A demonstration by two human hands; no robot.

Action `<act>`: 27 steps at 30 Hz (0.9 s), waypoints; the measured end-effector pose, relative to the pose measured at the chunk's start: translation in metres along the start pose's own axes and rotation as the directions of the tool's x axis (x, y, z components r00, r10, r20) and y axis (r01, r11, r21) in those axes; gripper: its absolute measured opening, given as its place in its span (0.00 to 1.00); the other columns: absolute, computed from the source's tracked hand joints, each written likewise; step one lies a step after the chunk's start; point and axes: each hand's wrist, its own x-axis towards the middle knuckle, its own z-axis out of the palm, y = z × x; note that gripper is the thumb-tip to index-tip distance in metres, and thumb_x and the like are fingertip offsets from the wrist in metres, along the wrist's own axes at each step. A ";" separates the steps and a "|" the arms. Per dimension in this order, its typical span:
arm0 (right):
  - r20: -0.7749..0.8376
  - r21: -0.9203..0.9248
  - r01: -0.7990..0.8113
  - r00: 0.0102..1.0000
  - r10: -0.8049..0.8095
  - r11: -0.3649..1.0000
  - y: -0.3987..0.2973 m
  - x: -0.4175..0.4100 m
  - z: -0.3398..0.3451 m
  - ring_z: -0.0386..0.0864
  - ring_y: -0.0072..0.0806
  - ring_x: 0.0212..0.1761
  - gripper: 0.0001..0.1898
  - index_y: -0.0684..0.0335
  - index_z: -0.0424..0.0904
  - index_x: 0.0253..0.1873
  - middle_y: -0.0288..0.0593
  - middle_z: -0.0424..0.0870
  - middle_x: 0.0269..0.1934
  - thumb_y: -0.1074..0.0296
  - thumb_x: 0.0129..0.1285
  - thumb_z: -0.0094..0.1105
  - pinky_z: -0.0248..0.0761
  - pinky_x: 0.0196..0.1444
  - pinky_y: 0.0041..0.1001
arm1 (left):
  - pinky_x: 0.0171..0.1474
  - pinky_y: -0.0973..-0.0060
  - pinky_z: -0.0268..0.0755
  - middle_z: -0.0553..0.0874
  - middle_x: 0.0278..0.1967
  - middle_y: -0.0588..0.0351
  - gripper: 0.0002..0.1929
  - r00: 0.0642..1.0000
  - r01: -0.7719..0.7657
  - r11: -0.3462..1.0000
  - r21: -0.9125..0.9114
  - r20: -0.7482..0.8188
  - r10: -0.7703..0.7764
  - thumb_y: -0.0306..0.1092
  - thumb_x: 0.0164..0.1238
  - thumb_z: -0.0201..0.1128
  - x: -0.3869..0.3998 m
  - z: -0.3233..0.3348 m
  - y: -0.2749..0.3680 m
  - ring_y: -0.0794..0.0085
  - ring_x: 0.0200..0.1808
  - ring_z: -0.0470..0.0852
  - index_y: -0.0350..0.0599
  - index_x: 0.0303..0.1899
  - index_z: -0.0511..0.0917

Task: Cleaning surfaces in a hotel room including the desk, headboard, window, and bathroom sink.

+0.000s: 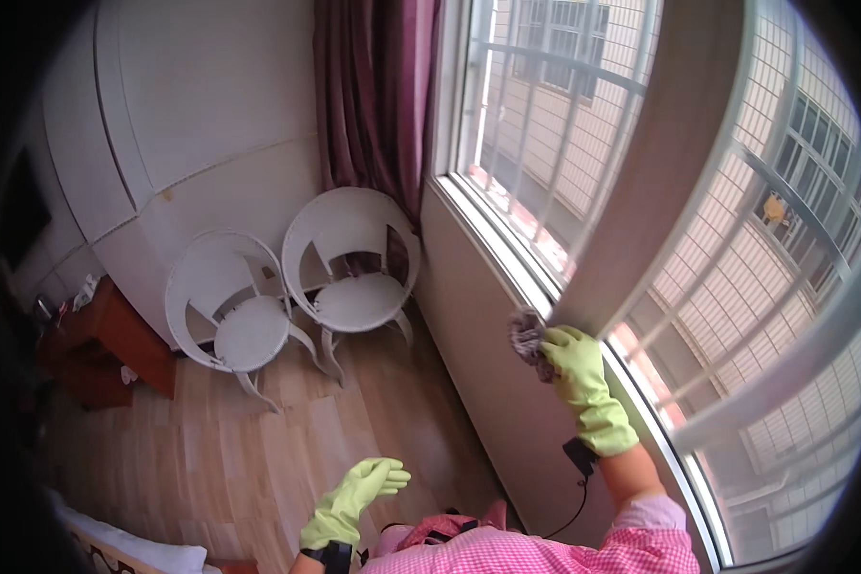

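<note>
My right hand (577, 369), in a yellow-green rubber glove, grips a crumpled grey-brown cloth (527, 337). It rests at the inner edge of the window sill (499, 247), by the foot of the wide window frame post (660, 151). The cloth bunches out past my fingertips and hangs partly over the wall below. My left hand (366, 488), gloved alike, is held low above the wood floor. Its fingers are stretched out and nothing shows in it. A black band with a dark device (333, 556) circles the left wrist.
Two white round-backed chairs (355, 301) (251, 333) stand by the wall and the purple curtain (377, 93). A reddish-brown wooden cabinet (133, 333) is at left. Bars (581, 64) cross outside the window. A black box on a cord (580, 455) hangs beside my right forearm. White bedding (136, 542) shows at lower left.
</note>
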 end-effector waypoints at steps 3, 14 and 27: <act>-0.143 -0.088 -0.199 0.972 0.185 0.976 0.032 0.076 0.068 0.82 0.43 0.57 0.10 0.62 0.86 0.44 0.44 0.85 0.52 0.73 0.55 0.67 0.81 0.52 0.37 | 0.59 0.65 0.83 0.88 0.53 0.38 0.21 0.999 -0.021 0.996 -0.083 -0.045 0.017 0.40 0.84 0.53 0.029 -0.037 0.013 0.56 0.54 0.89 0.29 0.62 0.76; -0.285 -0.304 -0.331 0.926 0.246 0.894 0.106 0.161 0.210 0.71 0.57 0.72 0.24 0.60 0.85 0.56 0.52 0.78 0.69 0.79 0.51 0.61 0.65 0.74 0.51 | 0.54 0.61 0.85 0.88 0.51 0.34 0.21 0.912 0.018 0.776 -0.630 -0.308 -0.272 0.41 0.80 0.55 0.147 -0.215 0.024 0.50 0.52 0.90 0.28 0.59 0.78; -0.045 -0.323 -0.215 0.976 0.212 0.922 0.128 0.485 0.382 0.84 0.42 0.58 0.17 0.62 0.85 0.61 0.50 0.87 0.58 0.69 0.70 0.60 0.77 0.63 0.39 | 0.58 0.63 0.82 0.89 0.50 0.41 0.21 0.780 -0.049 0.849 -0.527 -0.551 -0.297 0.43 0.80 0.58 0.186 -0.301 0.113 0.58 0.51 0.89 0.31 0.58 0.79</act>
